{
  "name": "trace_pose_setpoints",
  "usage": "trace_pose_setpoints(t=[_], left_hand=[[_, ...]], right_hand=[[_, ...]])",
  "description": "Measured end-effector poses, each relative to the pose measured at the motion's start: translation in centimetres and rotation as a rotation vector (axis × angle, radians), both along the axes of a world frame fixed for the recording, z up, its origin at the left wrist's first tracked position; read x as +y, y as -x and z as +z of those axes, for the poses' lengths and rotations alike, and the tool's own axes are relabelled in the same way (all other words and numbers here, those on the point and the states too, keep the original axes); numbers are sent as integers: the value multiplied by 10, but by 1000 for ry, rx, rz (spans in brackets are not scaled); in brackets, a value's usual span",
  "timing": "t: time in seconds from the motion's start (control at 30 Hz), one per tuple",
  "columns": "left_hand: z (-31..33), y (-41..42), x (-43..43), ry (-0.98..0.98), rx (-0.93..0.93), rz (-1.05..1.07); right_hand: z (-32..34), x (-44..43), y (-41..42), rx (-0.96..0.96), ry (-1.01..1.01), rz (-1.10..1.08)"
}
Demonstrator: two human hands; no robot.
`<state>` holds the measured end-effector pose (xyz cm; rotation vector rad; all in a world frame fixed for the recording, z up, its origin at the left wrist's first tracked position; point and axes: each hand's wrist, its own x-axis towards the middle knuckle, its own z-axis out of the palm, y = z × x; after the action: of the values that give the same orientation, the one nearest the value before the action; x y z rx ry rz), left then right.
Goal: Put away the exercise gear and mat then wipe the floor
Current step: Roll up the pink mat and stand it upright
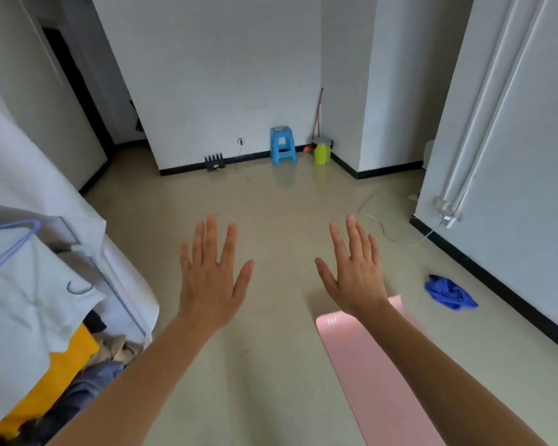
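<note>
A pink exercise mat (364, 365) lies flat on the beige floor at the lower right, its far end under my right wrist. A crumpled blue cloth (450, 292) rests on the floor to the right of the mat, near the wall. My left hand (211, 272) is stretched out over bare floor, fingers spread, holding nothing. My right hand (355, 268) is held out the same way above the mat's far end, empty with fingers apart. No other exercise gear shows in this view.
A fabric wardrobe (39, 252) with clothes stands at the left. By the far wall stand a blue stool (282, 146), a green bottle (322, 152), a black router (215, 162) and a leaning broom handle (318, 114). White cables (387, 226) trail on the floor at right.
</note>
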<state>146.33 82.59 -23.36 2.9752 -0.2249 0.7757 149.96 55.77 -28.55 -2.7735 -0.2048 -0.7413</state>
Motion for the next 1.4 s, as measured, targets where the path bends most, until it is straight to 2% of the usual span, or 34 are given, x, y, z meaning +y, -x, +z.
trace_pose_setpoints(t=[0.2, 0.37, 0.5, 0.63, 0.8, 0.93, 1.07, 1.27, 1.4], left_hand=[[20, -159, 44, 12, -48, -16], [-5, -302, 82, 76, -61, -39], [-26, -432, 101, 37, -18, -132], [-27, -564, 87, -2, 22, -280], [-33, -694, 3, -26, 71, -582], [-53, -780, -101, -77, 66, -790], [-78, -849, -214, -140, 85, -975], [-72, -920, -371, -218, 37, -1247], [-67, -926, -470, -212, 71, -1414]], right_hand=[[18, 52, -163, 16, -20, 28], [1, 77, -306, -26, 25, 34], [-20, 90, -419, 31, 45, -58], [-33, 67, -492, 120, 144, -139], [-43, -9, -526, 156, 71, -452], [-60, -82, -553, 120, -36, -748], [-95, -152, -593, 128, -128, -923], [-107, -243, -642, 122, -261, -1134], [-90, -286, -624, 112, -239, -1232]])
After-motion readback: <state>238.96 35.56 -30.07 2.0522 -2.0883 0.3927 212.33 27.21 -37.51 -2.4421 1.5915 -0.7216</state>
